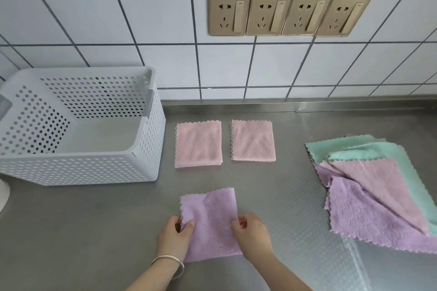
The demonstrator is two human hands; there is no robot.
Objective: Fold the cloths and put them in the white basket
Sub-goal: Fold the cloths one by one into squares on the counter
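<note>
A brushed steel counter carries a white perforated plastic basket at the left, a loose heap of fleecy green, pink and lilac cloths at the right, and two folded pink fleecy squares between. Nearest, a folded lilac fleecy cloth lies flat; the left hand and right hand pinch its side edges with curled fingers.

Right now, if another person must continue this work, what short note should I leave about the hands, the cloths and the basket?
Left hand and right hand each pinch a side edge of the purple cloth, partly folded on the steel counter.
Done: two folded pink cloths lie side by side next to the white basket.
The basket holds no cloth yet.
Left: finish the purple fold, fold the unfolded pile at the right, then put all cloths in the basket.
</note>
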